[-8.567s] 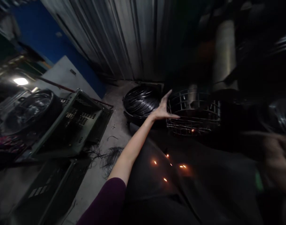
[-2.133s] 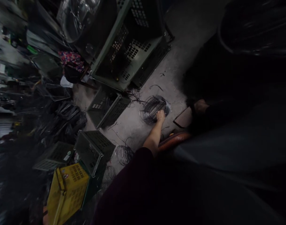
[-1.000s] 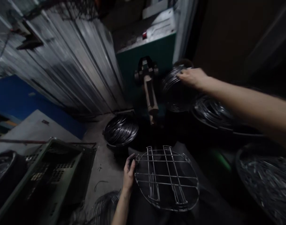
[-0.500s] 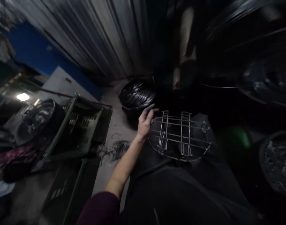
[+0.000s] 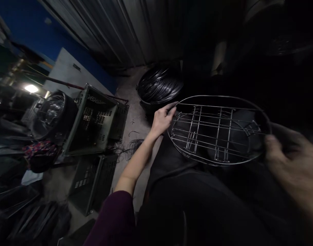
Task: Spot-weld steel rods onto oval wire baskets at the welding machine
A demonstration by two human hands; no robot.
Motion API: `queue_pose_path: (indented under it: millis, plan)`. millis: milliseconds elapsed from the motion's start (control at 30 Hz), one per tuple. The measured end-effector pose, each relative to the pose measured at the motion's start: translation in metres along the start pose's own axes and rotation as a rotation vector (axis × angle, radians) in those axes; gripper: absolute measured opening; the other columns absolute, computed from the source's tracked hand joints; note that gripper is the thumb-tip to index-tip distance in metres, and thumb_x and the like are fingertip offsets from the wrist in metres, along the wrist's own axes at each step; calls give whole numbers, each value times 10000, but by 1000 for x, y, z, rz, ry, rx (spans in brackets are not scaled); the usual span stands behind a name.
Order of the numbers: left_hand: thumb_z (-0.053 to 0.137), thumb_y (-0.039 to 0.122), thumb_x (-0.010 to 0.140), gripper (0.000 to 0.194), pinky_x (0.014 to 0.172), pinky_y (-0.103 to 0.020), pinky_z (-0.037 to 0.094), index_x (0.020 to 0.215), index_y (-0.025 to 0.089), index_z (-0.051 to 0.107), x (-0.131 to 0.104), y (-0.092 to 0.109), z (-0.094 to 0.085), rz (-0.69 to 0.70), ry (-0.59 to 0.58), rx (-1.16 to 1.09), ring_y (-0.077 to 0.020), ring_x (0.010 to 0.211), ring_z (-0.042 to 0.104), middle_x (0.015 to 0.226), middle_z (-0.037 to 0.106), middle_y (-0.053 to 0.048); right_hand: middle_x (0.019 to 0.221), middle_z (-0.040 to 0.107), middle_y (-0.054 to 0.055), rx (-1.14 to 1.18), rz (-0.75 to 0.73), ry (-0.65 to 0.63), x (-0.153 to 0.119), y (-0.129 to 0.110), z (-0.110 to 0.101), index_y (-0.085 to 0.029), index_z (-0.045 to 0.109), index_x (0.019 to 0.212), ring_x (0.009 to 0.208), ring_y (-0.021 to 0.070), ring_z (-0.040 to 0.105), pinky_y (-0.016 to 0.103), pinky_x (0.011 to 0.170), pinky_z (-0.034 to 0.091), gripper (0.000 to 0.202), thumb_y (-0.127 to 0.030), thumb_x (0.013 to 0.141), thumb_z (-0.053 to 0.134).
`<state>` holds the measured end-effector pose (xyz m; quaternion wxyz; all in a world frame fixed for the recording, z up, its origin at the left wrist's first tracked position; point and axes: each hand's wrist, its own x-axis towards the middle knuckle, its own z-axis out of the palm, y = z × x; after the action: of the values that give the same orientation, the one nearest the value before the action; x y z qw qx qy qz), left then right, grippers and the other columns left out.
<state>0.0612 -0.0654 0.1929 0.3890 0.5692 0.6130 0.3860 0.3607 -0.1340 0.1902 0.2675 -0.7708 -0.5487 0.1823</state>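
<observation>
An oval wire rack (image 5: 218,163) with crossing thin rods is held level above my dark-clothed lap. Another wire frame with upright loops shows beneath or within it; the two overlap and I cannot fully separate them. My left hand (image 5: 163,119) pinches the rack's left rim between thumb and fingers. At the opposite end, my right hand (image 5: 291,150), blurred, has its thumb on the right rim, with its fingers partly in shadow.
A round container of black wire (image 5: 160,85) stands beyond my left hand. Green perforated crates (image 5: 108,128) are at the left, near a black round tub (image 5: 53,114) and a coil of thin wire (image 5: 133,148) on the floor. Corrugated metal (image 5: 107,30) rises behind.
My right hand has come into view from the right, holding the oval rack's rim. The larger oval now lies over the wire frame seen before, and my left hand has moved to its rim.
</observation>
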Motion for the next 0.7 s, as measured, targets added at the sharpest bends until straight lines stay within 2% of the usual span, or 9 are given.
queue_pose_path:
  millis: [67, 167, 233, 333, 400, 633, 700]
  plan:
    - [587, 166, 920, 236, 948, -242, 488, 1099, 179, 742, 16, -11, 7, 55, 9, 185, -148, 991, 677, 1027, 745, -40, 808, 706, 87, -21, 172, -25, -7, -14, 6, -243, 672, 1272, 698, 263, 664, 488, 768, 569, 550, -423, 772, 526]
    - [578, 227, 943, 251, 950, -277, 488, 1133, 197, 739, 29, -18, 19, 77, -36, 351, -177, 980, 666, 1000, 717, -50, 669, 659, 76, -112, 251, -48, -6, -22, 12, -205, 684, 1265, 703, 280, 662, 518, 848, 552, 579, -388, 739, 522]
    - [573, 285, 952, 272, 916, -282, 495, 1154, 197, 733, 31, -21, 24, 67, -57, 417, -179, 935, 656, 947, 682, -55, 740, 691, 96, -133, 221, -53, -2, -18, 14, -189, 689, 1254, 790, 294, 681, 526, 898, 535, 579, -379, 741, 501]
    - [605, 382, 930, 316, 886, -280, 497, 1167, 210, 724, 27, -28, 28, 57, -83, 454, -176, 917, 638, 926, 631, -47, 1026, 721, 139, -126, 113, -36, 2, -7, 16, -171, 680, 1256, 1013, 312, 670, 534, 961, 507, 578, -364, 763, 448]
    - [644, 429, 896, 353, 892, -280, 496, 1174, 223, 714, 24, -32, 29, 70, -82, 451, -172, 931, 629, 942, 609, -38, 1131, 701, 144, -135, 54, -30, 2, -1, 18, -172, 675, 1256, 1084, 315, 650, 529, 960, 512, 564, -350, 776, 438]
    - [652, 472, 878, 398, 874, -297, 510, 1214, 261, 686, 8, -42, 32, 97, -33, 454, -176, 931, 617, 1018, 574, -44, 1175, 694, 112, -170, -91, -5, -6, 12, 21, -215, 648, 1296, 1071, 279, 659, 474, 936, 532, 502, -335, 849, 454]
    - [647, 456, 885, 395, 897, -305, 509, 1225, 257, 677, 3, -48, 34, 96, -4, 419, -184, 957, 615, 1055, 575, -55, 1137, 702, 120, -172, -63, -49, -9, 17, 21, -214, 640, 1316, 1012, 269, 670, 457, 919, 534, 522, -361, 847, 464]
